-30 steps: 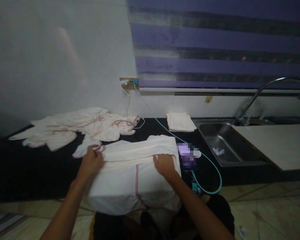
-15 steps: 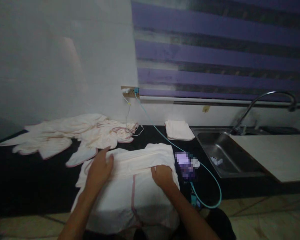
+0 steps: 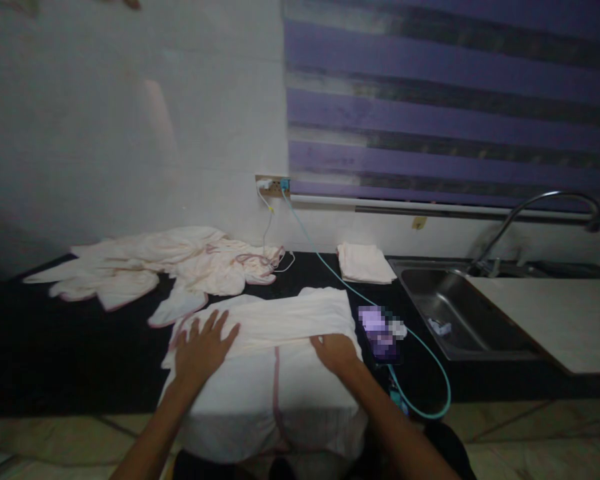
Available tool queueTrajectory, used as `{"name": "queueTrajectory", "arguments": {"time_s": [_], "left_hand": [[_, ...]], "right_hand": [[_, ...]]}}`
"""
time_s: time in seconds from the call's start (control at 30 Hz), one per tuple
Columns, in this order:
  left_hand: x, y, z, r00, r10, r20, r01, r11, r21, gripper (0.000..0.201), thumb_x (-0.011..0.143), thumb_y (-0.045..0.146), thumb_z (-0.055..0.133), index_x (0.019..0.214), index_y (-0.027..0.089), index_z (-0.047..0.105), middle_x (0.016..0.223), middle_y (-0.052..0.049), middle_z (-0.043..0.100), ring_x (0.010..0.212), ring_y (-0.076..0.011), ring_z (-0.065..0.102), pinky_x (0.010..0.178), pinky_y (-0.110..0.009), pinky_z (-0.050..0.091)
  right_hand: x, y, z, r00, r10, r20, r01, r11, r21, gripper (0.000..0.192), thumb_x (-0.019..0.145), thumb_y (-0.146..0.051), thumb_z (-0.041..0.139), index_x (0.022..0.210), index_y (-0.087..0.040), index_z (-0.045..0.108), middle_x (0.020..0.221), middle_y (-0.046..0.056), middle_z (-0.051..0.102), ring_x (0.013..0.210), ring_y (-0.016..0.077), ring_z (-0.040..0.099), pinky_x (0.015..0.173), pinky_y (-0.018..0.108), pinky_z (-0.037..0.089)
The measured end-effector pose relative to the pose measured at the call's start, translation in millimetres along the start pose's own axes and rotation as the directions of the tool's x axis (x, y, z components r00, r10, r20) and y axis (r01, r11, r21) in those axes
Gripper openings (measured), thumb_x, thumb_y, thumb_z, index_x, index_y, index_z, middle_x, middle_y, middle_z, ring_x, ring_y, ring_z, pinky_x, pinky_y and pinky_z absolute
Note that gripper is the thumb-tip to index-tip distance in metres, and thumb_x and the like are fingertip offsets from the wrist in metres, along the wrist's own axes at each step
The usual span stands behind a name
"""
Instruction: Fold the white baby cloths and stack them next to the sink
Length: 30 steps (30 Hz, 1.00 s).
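A white cloth (image 3: 235, 387) with a pink stripe of trim down its middle lies in front of me, its near part hanging over the counter edge. Its far part is folded over into a band. My left hand (image 3: 204, 350) rests flat on the left end of that band, fingers spread. At the band's right end, my right hand (image 3: 337, 353) holds the fold's near edge; its fingertips are partly hidden by the fabric. Behind, to the left, a crumpled heap of cream cloths (image 3: 180, 257) with pink edging is spread out.
A folded cloth stack (image 3: 365, 262) lies near the wall. Right of my cloth are a blurred phone-like item (image 3: 377, 333) and a looped teal cable (image 3: 449, 393) running to the wall outlet (image 3: 275, 185). Farther right are a steel sink (image 3: 473, 333), a faucet (image 3: 545, 197) and a white board (image 3: 555, 320).
My left hand has gone from raised, with fingers together, to lying flat and spread on the band. My right hand stays at the fold's edge. The view has shifted slightly left.
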<state>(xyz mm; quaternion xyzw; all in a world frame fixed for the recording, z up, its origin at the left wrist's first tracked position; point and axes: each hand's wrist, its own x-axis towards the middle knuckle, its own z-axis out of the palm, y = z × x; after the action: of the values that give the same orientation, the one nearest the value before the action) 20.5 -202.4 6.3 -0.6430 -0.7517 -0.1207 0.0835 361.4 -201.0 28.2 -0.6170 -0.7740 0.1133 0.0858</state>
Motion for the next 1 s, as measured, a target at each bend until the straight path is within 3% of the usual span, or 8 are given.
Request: {"name": "queueTrajectory", "arguments": {"time_s": [0.37, 0.5, 0.6, 0.7, 0.77, 0.83, 0.9, 1.0], "left_hand": [[1.4, -0.7, 12.5, 1.000, -0.022, 0.008, 0.021, 0.995, 0.102, 0.064, 0.101, 0.052, 0.037, 0.158, 0.024, 0.049, 0.169, -0.007, 0.035, 0.150, -0.0483, 0.032, 0.120, -0.064, 0.028], [-0.5, 2.5, 7.1, 0.999, -0.019, 0.027, 0.016, 0.994, 0.109, 0.064, 0.102, 0.054, 0.037, 0.157, 0.025, 0.049, 0.169, -0.009, 0.035, 0.151, -0.0478, 0.032, 0.121, -0.065, 0.026], [0.1, 1.3, 9.4, 0.999, -0.021, 0.035, 0.017, 0.995, 0.101, 0.066, 0.101, 0.055, 0.037, 0.158, 0.024, 0.047, 0.170, -0.010, 0.033, 0.152, -0.0477, 0.030, 0.121, -0.065, 0.025], [2.7, 1.2, 9.1, 0.996, -0.041, 0.075, 0.036, 0.997, 0.064, 0.068, 0.101, 0.057, 0.038, 0.161, 0.024, 0.043, 0.171, -0.009, 0.030, 0.154, -0.0474, 0.026, 0.123, -0.065, 0.022], [4.6, 3.7, 4.4, 0.988, -0.066, 0.137, 0.061, 0.997, 0.042, 0.070, 0.100, 0.056, 0.037, 0.161, 0.022, 0.042, 0.171, -0.009, 0.030, 0.155, -0.0474, 0.023, 0.123, -0.067, 0.020], [5.3, 8.3, -2.2, 0.990, -0.056, 0.130, 0.052, 0.998, 0.034, 0.068, 0.101, 0.052, 0.034, 0.158, 0.017, 0.045, 0.169, -0.012, 0.033, 0.156, -0.0461, 0.022, 0.123, -0.069, 0.019], [4.3, 14.3, -6.7, 0.998, -0.043, 0.045, 0.042, 0.999, 0.032, 0.067, 0.101, 0.048, 0.032, 0.154, 0.012, 0.050, 0.167, -0.016, 0.036, 0.155, -0.0451, 0.023, 0.123, -0.069, 0.018], [0.1, 21.8, -3.2, 0.989, -0.139, 0.043, 0.138, 0.990, 0.006, 0.069, 0.101, 0.053, 0.034, 0.154, 0.013, 0.051, 0.166, -0.018, 0.037, 0.150, -0.0511, 0.029, 0.119, -0.075, 0.018]], "right_hand": [[-9.4, 5.3, -16.8, 0.996, -0.059, -0.065, 0.068, 0.988, 0.138, 0.047, 0.108, -0.041, 0.040, 0.111, -0.013, 0.077, 0.112, 0.016, 0.078, 0.106, 0.0252, 0.073, 0.093, 0.030, 0.049], [-12.9, 6.0, -36.0, 0.983, -0.139, 0.123, 0.131, 0.989, 0.070, 0.054, 0.107, -0.049, 0.040, 0.125, -0.010, 0.073, 0.124, 0.020, 0.074, 0.116, 0.0306, 0.070, 0.100, 0.038, 0.049], [-21.8, 10.9, -64.3, 0.915, -0.266, 0.302, 0.253, 0.964, 0.083, 0.063, 0.101, -0.058, 0.050, 0.138, -0.009, 0.065, 0.138, 0.023, 0.068, 0.124, 0.0331, 0.067, 0.103, 0.040, 0.049], [-29.0, 10.7, -96.4, 0.857, -0.283, 0.431, 0.282, 0.957, 0.068, 0.060, 0.100, -0.060, 0.051, 0.128, -0.011, 0.071, 0.131, 0.021, 0.071, 0.118, 0.0331, 0.069, 0.097, 0.039, 0.051], [-28.3, 3.5, -109.6, 0.911, -0.237, 0.338, 0.235, 0.971, 0.049, 0.052, 0.103, -0.055, 0.047, 0.119, -0.013, 0.073, 0.122, 0.019, 0.075, 0.113, 0.0319, 0.071, 0.094, 0.039, 0.051], [-21.5, -9.3, -108.7, 0.983, -0.152, 0.100, 0.145, 0.987, 0.068, 0.044, 0.107, -0.045, 0.041, 0.120, -0.015, 0.070, 0.119, 0.017, 0.075, 0.112, 0.0289, 0.070, 0.095, 0.037, 0.049], [-9.1, -24.1, -91.8, 0.991, -0.052, -0.126, 0.067, 0.991, 0.113, 0.041, 0.109, -0.035, 0.034, 0.128, -0.016, 0.065, 0.123, 0.016, 0.073, 0.117, 0.0253, 0.068, 0.100, 0.034, 0.047], [12.6, -38.0, -46.4, 0.985, -0.003, -0.171, 0.023, 0.993, 0.112, 0.043, 0.108, -0.025, 0.033, 0.139, -0.014, 0.060, 0.138, 0.016, 0.067, 0.131, 0.0246, 0.059, 0.110, 0.034, 0.041]]}}
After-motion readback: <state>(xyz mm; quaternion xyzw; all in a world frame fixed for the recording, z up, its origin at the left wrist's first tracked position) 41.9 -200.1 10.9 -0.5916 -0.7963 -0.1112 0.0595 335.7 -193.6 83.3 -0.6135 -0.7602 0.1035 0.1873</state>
